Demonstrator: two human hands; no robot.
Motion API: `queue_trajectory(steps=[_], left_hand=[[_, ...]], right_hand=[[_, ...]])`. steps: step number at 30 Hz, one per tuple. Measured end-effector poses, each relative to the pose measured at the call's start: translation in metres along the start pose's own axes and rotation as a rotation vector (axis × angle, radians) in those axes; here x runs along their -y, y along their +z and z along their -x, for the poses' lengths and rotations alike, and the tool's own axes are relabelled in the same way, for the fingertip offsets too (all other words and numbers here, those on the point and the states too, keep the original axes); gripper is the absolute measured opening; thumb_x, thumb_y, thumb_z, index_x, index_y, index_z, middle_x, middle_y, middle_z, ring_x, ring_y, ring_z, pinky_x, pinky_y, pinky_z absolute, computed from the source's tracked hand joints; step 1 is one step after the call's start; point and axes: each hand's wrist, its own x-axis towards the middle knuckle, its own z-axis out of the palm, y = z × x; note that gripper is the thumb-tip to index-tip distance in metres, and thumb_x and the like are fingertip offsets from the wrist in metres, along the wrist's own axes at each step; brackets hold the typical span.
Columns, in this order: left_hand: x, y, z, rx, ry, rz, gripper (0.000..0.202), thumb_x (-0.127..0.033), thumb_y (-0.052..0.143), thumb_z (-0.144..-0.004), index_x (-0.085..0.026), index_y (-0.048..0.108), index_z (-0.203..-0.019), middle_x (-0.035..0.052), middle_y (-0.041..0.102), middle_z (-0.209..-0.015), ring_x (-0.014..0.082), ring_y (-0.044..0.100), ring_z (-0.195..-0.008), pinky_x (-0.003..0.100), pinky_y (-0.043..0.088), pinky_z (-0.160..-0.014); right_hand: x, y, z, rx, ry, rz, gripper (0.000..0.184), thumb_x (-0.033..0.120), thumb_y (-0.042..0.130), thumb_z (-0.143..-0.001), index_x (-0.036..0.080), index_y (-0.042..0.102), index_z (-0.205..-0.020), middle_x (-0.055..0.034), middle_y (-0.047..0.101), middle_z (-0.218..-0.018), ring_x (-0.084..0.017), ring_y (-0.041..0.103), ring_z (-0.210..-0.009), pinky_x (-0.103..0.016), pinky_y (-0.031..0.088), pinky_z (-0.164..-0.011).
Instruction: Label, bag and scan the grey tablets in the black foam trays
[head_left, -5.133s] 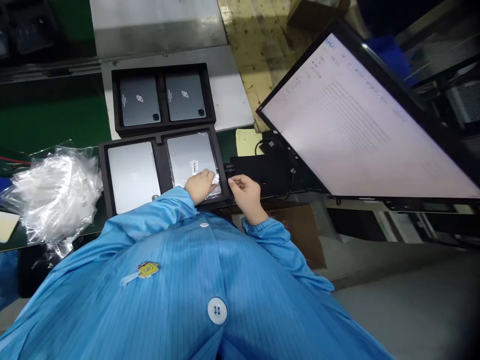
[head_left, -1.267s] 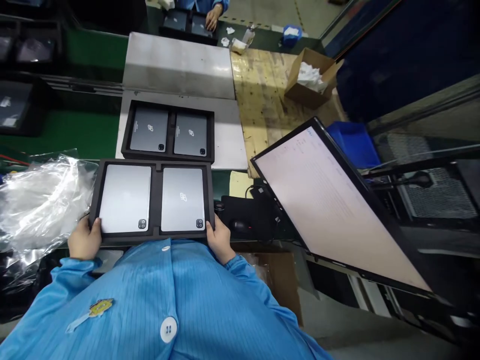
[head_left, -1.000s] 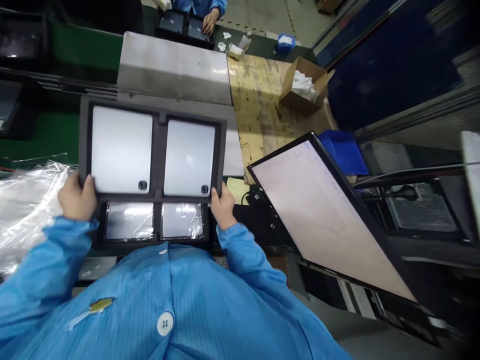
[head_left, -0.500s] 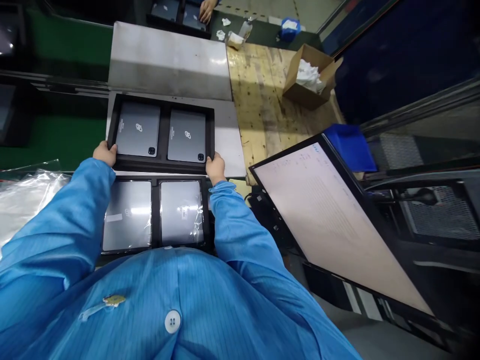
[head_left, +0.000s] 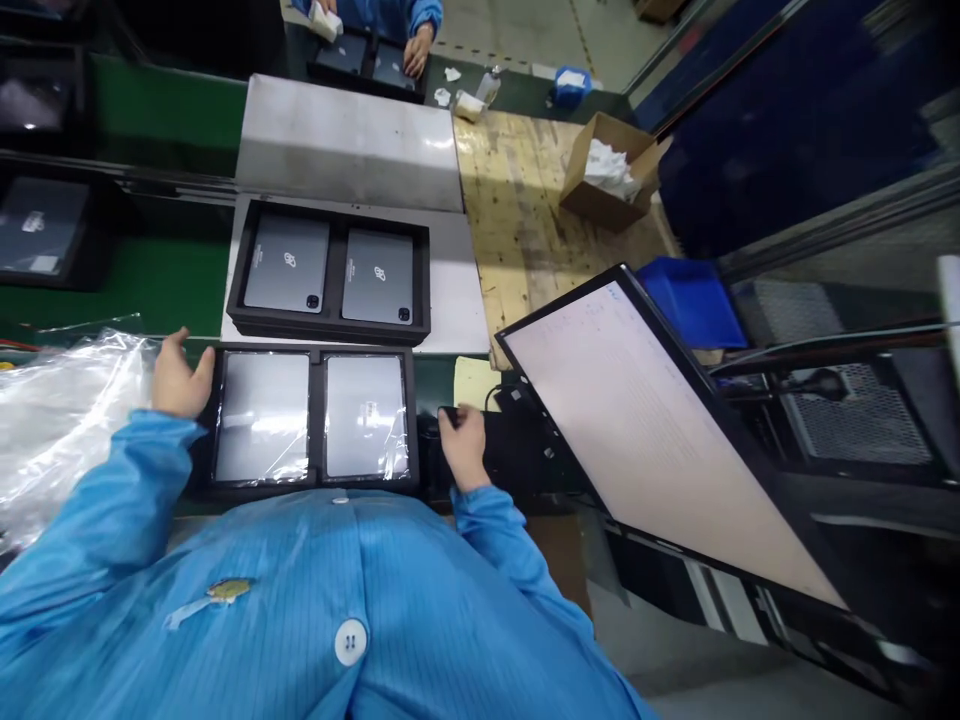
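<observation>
My left hand (head_left: pixel 180 378) is open, thumb and fingers apart, beside the left edge of the near black tray (head_left: pixel 318 420). Two tablets in clear film lie in that tray, a left one (head_left: pixel 262 415) and a right one (head_left: pixel 367 415). My right hand (head_left: pixel 465 445) is closed around a small black object at the tray's right side; its kind is mostly hidden. Beyond, a second black tray (head_left: pixel 335 270) holds two bare grey tablets, backs up: a left one (head_left: pixel 287 265) and a right one (head_left: pixel 379 278).
A monitor (head_left: pixel 667 430) leans in at the right. Clear plastic bags (head_left: pixel 71 430) lie at the left. Farther off are a cardboard box (head_left: pixel 611 172), a blue bin (head_left: pixel 694 302), another tray (head_left: pixel 45 225) on the green belt, and a co-worker's hands (head_left: pixel 418 50) over tablets.
Both hands have let go of the far tray, which rests on the white board. My left hand has come back to the near tray's left; my right hand has closed on a black object.
</observation>
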Motion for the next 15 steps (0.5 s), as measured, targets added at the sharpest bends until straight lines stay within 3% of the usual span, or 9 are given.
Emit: queue_trajectory(steps=[2,4,6,9,12,15], left_hand=[[0.028,-0.001,0.031,0.118,-0.079,-0.048,0.067,-0.032,0.055,-0.097,0.001,0.039,-0.154,0.0257,0.049,-0.156,0.0328,0.049,-0.146,0.046,0.039,-0.124],[0.048,0.002,0.053,0.257,-0.173,-0.07,0.067,-0.034,0.047,-0.099,0.001,0.037,-0.155,0.0275,0.052,-0.152,0.0344,0.055,-0.141,0.048,0.044,-0.12],[0.057,0.01,0.065,0.339,-0.226,-0.08,0.063,-0.038,0.042,-0.101,-0.002,0.043,-0.152,0.0275,0.059,-0.143,0.0384,0.06,-0.133,0.053,0.048,-0.115],[0.062,0.023,0.068,0.344,-0.213,-0.129,0.063,-0.045,0.039,-0.1,-0.004,0.053,-0.146,0.0289,0.066,-0.13,0.0446,0.064,-0.122,0.06,0.05,-0.108],[0.065,0.028,0.068,0.251,-0.05,-0.099,0.067,-0.043,0.038,-0.1,-0.001,0.048,-0.15,0.0304,0.062,-0.136,0.0426,0.062,-0.127,0.059,0.049,-0.11],[0.064,0.031,0.078,0.201,0.329,-0.07,0.057,-0.037,0.041,-0.1,-0.004,0.056,-0.145,0.0255,0.054,-0.152,0.0363,0.046,-0.148,0.056,0.037,-0.124]], right_hand=[[-0.026,-0.008,0.04,0.162,0.081,0.12,0.045,0.045,0.077,-0.078,0.015,0.066,-0.11,-0.0179,0.072,-0.109,-0.034,0.07,-0.109,-0.046,0.054,-0.1],[-0.034,-0.003,0.058,0.3,0.171,0.13,0.037,0.036,0.08,-0.072,0.017,0.066,-0.102,-0.0143,0.074,-0.099,-0.033,0.072,-0.102,-0.043,0.056,-0.094],[-0.027,0.011,0.055,0.316,0.272,0.024,0.03,0.025,0.078,-0.069,0.018,0.066,-0.095,-0.01,0.075,-0.092,-0.03,0.073,-0.097,-0.04,0.057,-0.09],[0.0,0.031,0.027,0.208,0.379,-0.141,0.019,0.018,0.069,-0.07,0.019,0.065,-0.089,-0.0054,0.074,-0.081,-0.025,0.073,-0.086,-0.034,0.059,-0.078],[0.026,0.033,-0.005,0.151,0.375,-0.166,0.013,0.018,0.063,-0.074,0.018,0.064,-0.087,-0.0033,0.071,-0.072,-0.021,0.07,-0.07,-0.03,0.057,-0.065],[0.039,0.018,-0.026,0.094,0.271,-0.171,0.014,0.022,0.068,-0.075,0.018,0.065,-0.089,-0.002,0.07,-0.072,-0.018,0.069,-0.063,-0.027,0.055,-0.059]])
